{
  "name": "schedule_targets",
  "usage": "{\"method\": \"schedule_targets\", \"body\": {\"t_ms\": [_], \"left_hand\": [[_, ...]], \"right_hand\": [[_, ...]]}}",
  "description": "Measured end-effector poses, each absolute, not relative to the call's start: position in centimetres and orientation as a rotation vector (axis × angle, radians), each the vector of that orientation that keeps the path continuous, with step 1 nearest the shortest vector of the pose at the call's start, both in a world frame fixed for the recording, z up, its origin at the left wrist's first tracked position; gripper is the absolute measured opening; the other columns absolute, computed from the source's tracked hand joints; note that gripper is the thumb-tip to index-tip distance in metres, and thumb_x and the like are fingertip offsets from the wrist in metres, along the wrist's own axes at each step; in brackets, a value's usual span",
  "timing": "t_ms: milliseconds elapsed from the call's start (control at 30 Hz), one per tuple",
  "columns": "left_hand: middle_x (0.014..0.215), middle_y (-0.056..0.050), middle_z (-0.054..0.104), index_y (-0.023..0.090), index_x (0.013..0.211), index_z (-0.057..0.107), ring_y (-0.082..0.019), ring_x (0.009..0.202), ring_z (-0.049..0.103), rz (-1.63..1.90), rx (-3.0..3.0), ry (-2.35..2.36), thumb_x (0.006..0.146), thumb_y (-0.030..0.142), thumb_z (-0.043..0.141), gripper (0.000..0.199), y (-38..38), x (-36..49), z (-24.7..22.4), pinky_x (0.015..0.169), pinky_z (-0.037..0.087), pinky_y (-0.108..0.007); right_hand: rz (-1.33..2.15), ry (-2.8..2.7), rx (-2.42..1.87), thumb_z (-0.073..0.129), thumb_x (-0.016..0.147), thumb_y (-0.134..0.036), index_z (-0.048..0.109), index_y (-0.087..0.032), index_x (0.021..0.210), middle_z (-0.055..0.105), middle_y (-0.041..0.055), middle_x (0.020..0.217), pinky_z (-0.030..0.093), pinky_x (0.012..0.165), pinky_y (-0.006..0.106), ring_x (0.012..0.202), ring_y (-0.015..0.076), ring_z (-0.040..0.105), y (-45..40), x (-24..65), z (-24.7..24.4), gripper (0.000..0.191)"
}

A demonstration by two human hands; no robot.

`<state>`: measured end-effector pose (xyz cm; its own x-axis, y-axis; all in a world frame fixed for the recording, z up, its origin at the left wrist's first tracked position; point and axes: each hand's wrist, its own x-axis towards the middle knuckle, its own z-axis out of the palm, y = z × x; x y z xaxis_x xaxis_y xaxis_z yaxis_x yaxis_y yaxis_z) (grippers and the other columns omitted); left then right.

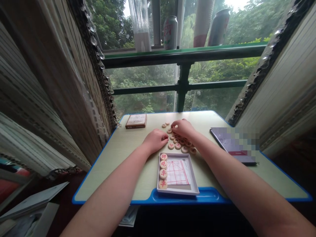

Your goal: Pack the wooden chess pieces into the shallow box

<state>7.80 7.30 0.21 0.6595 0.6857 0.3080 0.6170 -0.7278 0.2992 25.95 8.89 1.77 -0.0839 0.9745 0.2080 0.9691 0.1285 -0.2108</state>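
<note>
Hanging over the loose discs (178, 145), the right hand (184, 127) has its fingers curled downward; whether they pinch one cannot be told. To its left and nearer the body, the left hand (154, 141) is half closed beside the pile, its contents unclear. The discs are round, pale and wood-like, several marked with red characters, bunched between and below the hands. Nearer the body than both hands, a shallow white box (194, 174) holds four red-marked discs (163, 164) along its left wall, beside a red-gridded sheet (176, 172). Beyond the left hand lies a brown box (136, 121); right of the right hand, a tablet (225, 146). Under everything is a pale, blue-edged bench (118, 164). Farther past the hands stand a green railing (184, 82), cans (170, 33) and leafy windows, with curtains (51, 82) either side.
</note>
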Motion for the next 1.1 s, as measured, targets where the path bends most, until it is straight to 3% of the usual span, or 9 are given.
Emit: {"method": "schedule_targets", "body": {"t_ms": [200,567,767,933,1100], "left_hand": [[0.104,-0.006,0.068,0.017,0.099,0.069,-0.022,0.096,0.054,0.751,2.684,1.090,0.079,0.033,0.057,0.028,7.3,7.8,-0.1,0.088,0.045,-0.033],[0.092,-0.006,0.068,0.019,0.089,0.070,-0.022,0.091,0.053,0.671,2.732,1.100,0.082,0.036,0.053,0.025,7.4,7.7,0.0,0.085,0.045,-0.033],[0.087,-0.005,0.068,0.020,0.083,0.070,-0.021,0.087,0.054,0.662,2.748,1.039,0.081,0.034,0.054,0.022,7.4,8.0,-0.1,0.083,0.045,-0.032],[0.084,-0.005,0.068,0.020,0.082,0.071,-0.020,0.084,0.055,0.697,2.698,1.044,0.080,0.033,0.054,0.021,7.6,7.7,-0.2,0.081,0.045,-0.031],[0.083,-0.006,0.068,0.019,0.081,0.071,-0.020,0.084,0.055,0.706,2.694,1.049,0.080,0.032,0.055,0.021,7.8,7.6,-0.3,0.080,0.045,-0.031]], "right_hand": [[0.013,-2.090,-1.873,0.052,0.082,-0.031,0.073,-0.020,0.093,0.071,0.0105,0.087,0.042,0.079,0.031,0.093,0.0260,0.057,8.7,26.3,2.0,0.026],[0.165,-2.092,-1.758,0.046,0.083,-0.018,0.071,-0.020,0.099,0.071,0.0039,0.098,0.043,0.084,0.026,0.093,0.0180,0.061,8.9,26.4,1.3,0.030],[-0.058,-2.171,-1.841,0.050,0.083,-0.025,0.063,-0.028,0.117,0.060,0.0017,0.125,0.034,0.096,0.042,0.115,0.0290,0.045,10.7,25.2,2.1,0.037],[-0.060,-2.286,-1.903,0.060,0.077,-0.027,0.072,-0.023,0.098,0.071,0.0082,0.093,0.040,0.084,0.034,0.101,0.0283,0.053,12.5,25.0,2.6,0.025],[-0.100,-2.320,-1.851,0.059,0.078,-0.029,0.071,-0.019,0.095,0.069,0.0100,0.101,0.040,0.081,0.031,0.098,0.0263,0.055,12.4,24.9,2.6,0.023]]}}
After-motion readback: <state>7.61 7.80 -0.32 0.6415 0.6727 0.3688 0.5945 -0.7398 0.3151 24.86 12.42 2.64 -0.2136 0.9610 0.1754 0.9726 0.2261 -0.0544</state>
